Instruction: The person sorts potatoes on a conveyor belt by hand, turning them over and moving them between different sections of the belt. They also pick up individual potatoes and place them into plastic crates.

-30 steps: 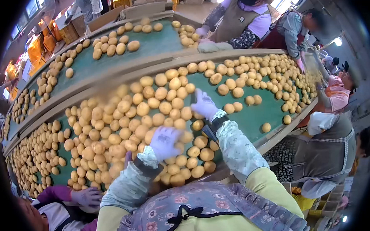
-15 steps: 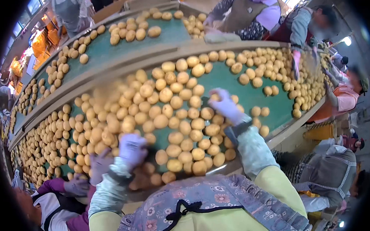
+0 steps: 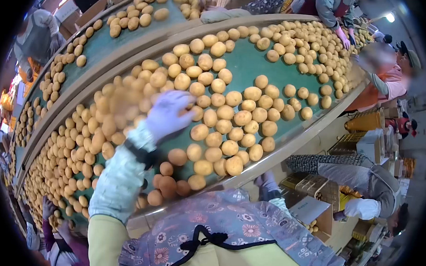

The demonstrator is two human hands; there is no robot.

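Round yellow-brown fruits (image 3: pixel 222 128) lie thick on a green conveyor belt (image 3: pixel 239 70) that curves across in front of me. My left hand (image 3: pixel 168 114), in a pale glove with a patterned sleeve, reaches out over the fruits near the belt's middle. Its fingers are spread and blurred, with nothing seen in them. My right hand (image 3: pixel 267 182), in a darker glove, is down below the belt's near edge (image 3: pixel 288 146), by my apron. It is partly hidden, so its grip cannot be made out.
A second green belt (image 3: pixel 107 50) with more fruits runs behind. Other workers stand at the far side (image 3: pixel 332 10) and on the right (image 3: pixel 363 177). A cardboard box (image 3: pixel 309 208) and yellow crates (image 3: pixel 365 123) sit beside the belt. A co-worker's gloved hand (image 3: pixel 48 206) is at lower left.
My left hand has reached forward and up across the fruits. My right hand has left the belt and dropped below its near edge. The view has tilted left and downward.
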